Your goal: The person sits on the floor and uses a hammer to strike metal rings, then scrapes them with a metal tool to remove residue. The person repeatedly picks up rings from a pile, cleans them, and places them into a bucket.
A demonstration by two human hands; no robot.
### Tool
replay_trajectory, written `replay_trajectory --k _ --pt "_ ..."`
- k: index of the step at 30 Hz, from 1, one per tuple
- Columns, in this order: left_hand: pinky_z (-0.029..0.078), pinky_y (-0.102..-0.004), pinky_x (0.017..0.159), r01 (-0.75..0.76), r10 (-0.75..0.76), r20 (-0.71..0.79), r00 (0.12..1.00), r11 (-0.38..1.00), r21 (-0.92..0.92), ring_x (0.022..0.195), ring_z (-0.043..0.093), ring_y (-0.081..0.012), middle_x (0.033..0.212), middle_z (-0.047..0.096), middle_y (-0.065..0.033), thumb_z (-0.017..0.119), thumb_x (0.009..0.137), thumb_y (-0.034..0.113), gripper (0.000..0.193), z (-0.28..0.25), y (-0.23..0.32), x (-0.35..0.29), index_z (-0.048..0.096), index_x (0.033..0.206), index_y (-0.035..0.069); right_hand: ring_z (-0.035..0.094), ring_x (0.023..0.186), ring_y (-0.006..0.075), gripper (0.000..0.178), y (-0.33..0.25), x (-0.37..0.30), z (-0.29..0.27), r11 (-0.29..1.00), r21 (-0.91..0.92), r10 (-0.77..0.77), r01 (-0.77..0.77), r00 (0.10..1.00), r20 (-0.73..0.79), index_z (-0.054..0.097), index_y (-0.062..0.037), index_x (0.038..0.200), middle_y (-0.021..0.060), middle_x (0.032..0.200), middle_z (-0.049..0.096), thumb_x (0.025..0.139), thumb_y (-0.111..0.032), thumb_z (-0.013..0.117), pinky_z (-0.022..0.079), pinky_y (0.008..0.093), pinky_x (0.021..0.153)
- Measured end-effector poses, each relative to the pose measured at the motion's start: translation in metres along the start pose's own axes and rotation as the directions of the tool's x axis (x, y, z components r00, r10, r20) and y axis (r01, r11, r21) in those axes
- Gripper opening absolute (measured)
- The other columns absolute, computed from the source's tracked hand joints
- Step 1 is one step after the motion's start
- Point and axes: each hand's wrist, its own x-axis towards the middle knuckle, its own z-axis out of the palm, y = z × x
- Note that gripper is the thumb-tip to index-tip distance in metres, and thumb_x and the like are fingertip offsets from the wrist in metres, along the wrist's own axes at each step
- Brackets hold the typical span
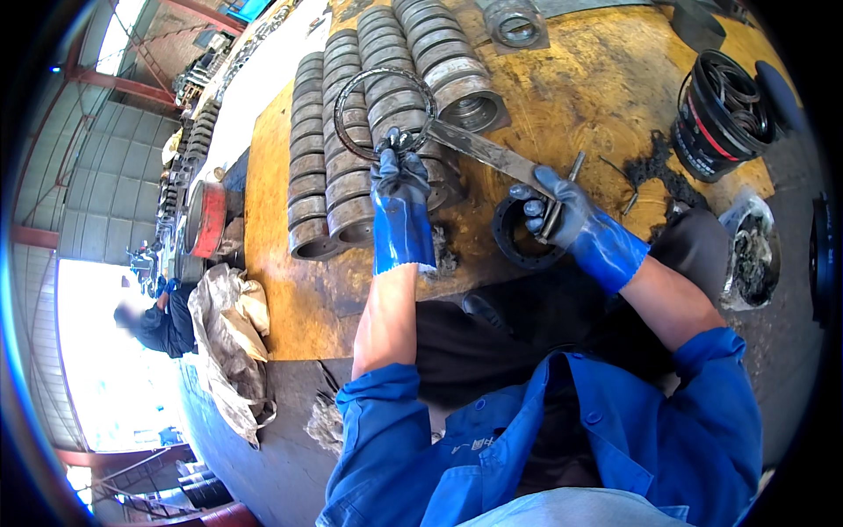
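Note:
My left hand [401, 176], in a blue coated glove with a dark palm, pinches the lower edge of a thin dark metal ring [340, 112] and holds it up over the table. In my right hand [562, 206], gloved the same way, is a long flat metal blade [481, 149]. Its far end meets or overlaps the ring's right side; contact is unclear. A slim metal rod [575, 165] also passes through the right hand's grip. Below that hand, a dark round part with small holes round its rim [505, 241] rests on the table.
Rows of stacked metal cylinders [307, 158] cover the left of the worn yellow table [272, 299]. At right stand a black bucket [698, 127] of rings and a clear plastic bag [751, 255] of dark material. A cloth sack [219, 325] hangs near the left corner. Another person [167, 325] is farther off.

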Motion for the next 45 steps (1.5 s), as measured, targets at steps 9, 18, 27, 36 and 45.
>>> replay_trajectory --k 9,18,27,36,45 --pt "0.058 -0.0322 0.074 0.011 -0.014 0.05 0.999 0.998 0.061 0.1 0.063 -0.0184 0.12 0.061 -0.0098 0.049 0.095 0.008 0.029 0.004 0.003 -0.001 0.054 0.124 0.006 0.058 0.073 0.0192 0.059 -0.006 0.005 -0.019 0.999 0.044 -0.031 0.015 0.924 0.38 0.046 -0.0119 0.127 0.0094 0.097 0.054 0.073 -0.022 0.068 0.049 0.032 0.058" --pt "0.057 -0.0315 0.077 0.056 -0.052 0.046 0.998 0.996 -0.073 0.1 0.062 -0.019 0.12 0.061 -0.008 0.052 0.094 0.006 0.027 0.008 -0.006 -0.007 0.056 0.121 0.008 0.055 0.068 0.0199 0.054 0.004 0.01 -0.021 0.99 0.136 -0.083 0.029 0.908 0.41 0.046 -0.0081 0.129 0.0184 0.108 0.059 0.08 -0.024 0.064 0.047 0.0341 0.06" --pt "0.056 -0.0323 0.079 -0.02 0.022 -0.003 1.0 0.955 0.295 0.108 0.059 -0.0174 0.12 0.062 -0.0075 0.052 0.094 0.007 0.025 0.04 -0.013 -0.024 0.057 0.118 0.006 0.059 0.072 0.023 0.035 -0.012 0.01 -0.011 0.978 0.207 -0.109 0.032 0.922 0.373 0.049 -0.0119 0.123 0.0132 0.098 0.058 0.092 -0.028 0.054 0.05 0.0373 0.06" --pt "0.049 -0.023 0.051 0.141 -0.052 -0.148 0.988 0.715 0.685 0.064 0.059 -0.0111 0.091 0.067 -0.0037 0.062 0.088 0.006 0.025 0.056 0.005 -0.026 0.061 0.113 0.009 0.055 0.054 0.0131 0.034 -0.044 -0.014 0.004 0.979 -0.056 -0.184 0.194 0.972 0.147 0.053 -0.0136 0.121 0.0116 0.09 0.067 0.095 -0.036 0.052 0.042 0.0269 0.044" --pt "0.043 -0.0208 0.059 0.191 -0.319 -0.044 0.947 0.447 0.874 0.074 0.058 -0.0059 0.093 0.07 -0.0005 0.068 0.085 0.013 0.019 0.048 0.022 -0.025 0.067 0.103 0.007 0.054 0.044 0.0123 0.034 -0.051 -0.019 -0.002 0.922 -0.347 -0.197 0.174 0.98 -0.033 0.056 -0.0095 0.114 0.0158 0.087 0.068 0.094 -0.037 0.055 0.04 0.0231 0.036"
